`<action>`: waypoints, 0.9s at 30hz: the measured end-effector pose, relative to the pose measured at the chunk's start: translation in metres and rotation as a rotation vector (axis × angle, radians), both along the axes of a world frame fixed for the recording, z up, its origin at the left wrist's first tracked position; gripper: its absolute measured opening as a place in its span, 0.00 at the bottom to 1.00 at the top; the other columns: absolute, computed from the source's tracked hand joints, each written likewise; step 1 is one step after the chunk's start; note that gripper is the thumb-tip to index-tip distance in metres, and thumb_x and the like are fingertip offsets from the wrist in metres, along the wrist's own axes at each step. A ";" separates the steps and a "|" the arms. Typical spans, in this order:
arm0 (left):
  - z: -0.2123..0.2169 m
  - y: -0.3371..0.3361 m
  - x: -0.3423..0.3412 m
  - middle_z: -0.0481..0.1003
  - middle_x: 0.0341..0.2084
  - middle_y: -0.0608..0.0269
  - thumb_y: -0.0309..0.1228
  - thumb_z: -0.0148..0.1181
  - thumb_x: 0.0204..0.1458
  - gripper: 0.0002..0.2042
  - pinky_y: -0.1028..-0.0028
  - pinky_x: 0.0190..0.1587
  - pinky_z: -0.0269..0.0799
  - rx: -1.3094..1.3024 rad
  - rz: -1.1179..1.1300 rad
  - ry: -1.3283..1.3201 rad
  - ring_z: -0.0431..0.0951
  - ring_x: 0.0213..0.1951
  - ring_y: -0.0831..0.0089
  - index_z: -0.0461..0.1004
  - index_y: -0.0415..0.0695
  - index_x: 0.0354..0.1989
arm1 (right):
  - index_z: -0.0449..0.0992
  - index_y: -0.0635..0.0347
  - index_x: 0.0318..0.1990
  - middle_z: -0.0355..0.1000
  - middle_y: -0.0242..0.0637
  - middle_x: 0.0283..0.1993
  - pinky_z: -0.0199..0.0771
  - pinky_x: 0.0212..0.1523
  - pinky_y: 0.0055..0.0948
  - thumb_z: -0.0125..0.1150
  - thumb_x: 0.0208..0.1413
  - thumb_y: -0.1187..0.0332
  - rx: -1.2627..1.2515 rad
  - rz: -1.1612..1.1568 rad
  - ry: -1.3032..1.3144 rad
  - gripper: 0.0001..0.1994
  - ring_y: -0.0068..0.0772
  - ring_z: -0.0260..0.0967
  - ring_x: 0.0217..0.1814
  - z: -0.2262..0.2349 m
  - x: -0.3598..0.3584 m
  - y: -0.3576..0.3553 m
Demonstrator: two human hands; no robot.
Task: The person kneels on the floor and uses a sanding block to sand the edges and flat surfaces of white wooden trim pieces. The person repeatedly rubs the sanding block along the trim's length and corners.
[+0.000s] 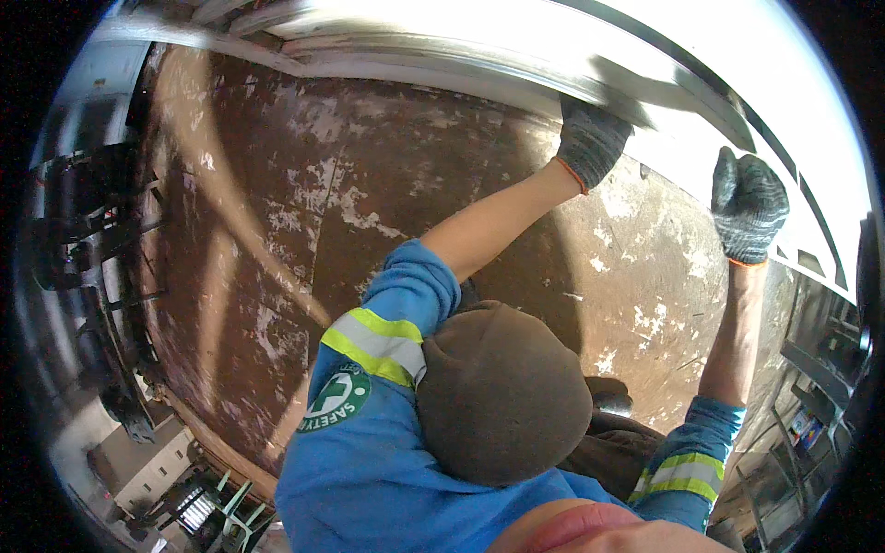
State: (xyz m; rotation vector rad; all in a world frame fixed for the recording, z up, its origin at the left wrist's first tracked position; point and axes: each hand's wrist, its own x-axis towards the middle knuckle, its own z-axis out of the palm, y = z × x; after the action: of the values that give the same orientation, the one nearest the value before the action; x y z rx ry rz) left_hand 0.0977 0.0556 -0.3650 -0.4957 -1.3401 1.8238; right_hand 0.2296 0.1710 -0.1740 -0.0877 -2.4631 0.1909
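Observation:
Both my hands wear dark grey knitted gloves with orange cuffs. My left hand (pixel 595 143) is at the lower edge of a long white panel (pixel 516 83), its fingers bent; whatever lies inside them is hidden. Farther right, my right hand (pixel 749 205) is in front of the bright white surface, thumb up beside folded fingers. I cannot make out anything in its grip. Shadows fall on the white surface close to both hands. Blue sleeves with yellow and silver bands cover my upper arms. Between the arms rises a rounded brown cloth shape (pixel 502 396), apparently my bent knee.
Below the panel spreads a worn brown surface (pixel 369 166) with pale scuffed patches. Dark chairs (pixel 97 230) stand along the left, and dark metal frames (pixel 820 369) at the right. A drawer cabinet (pixel 157 470) and green chair frames (pixel 235 511) are at lower left.

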 end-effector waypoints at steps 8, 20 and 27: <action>-0.019 -0.176 -0.117 0.62 0.59 0.57 0.39 0.42 0.55 0.22 0.57 0.64 0.52 1.385 -0.579 -1.390 0.60 0.60 0.56 0.62 0.52 0.60 | 0.72 0.58 0.49 0.74 0.41 0.45 0.74 0.44 0.35 0.67 0.47 0.63 0.251 -0.039 -0.066 0.21 0.38 0.75 0.43 -0.013 -0.019 0.028; -0.013 -0.097 -0.092 0.68 0.54 0.51 0.41 0.46 0.55 0.21 0.58 0.61 0.58 1.579 -0.676 -1.509 0.65 0.57 0.54 0.69 0.49 0.56 | 0.70 0.49 0.56 0.74 0.42 0.48 0.74 0.46 0.35 0.65 0.47 0.57 0.192 -0.355 -0.478 0.27 0.41 0.74 0.47 -0.007 -0.031 0.047; -0.010 -0.105 -0.084 0.71 0.51 0.57 0.42 0.55 0.47 0.20 0.60 0.57 0.63 1.340 -0.716 -1.689 0.69 0.54 0.56 0.73 0.55 0.50 | 0.71 0.54 0.54 0.75 0.45 0.45 0.75 0.44 0.35 0.67 0.48 0.59 0.194 -0.240 -0.381 0.25 0.42 0.75 0.46 -0.002 -0.028 0.041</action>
State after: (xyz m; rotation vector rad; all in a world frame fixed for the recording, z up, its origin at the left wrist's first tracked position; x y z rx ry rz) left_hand 0.0134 -0.0493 -0.3753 -1.4760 -2.4024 -0.6600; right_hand 0.2017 0.2116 -0.1762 -0.3629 -2.8047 -0.1860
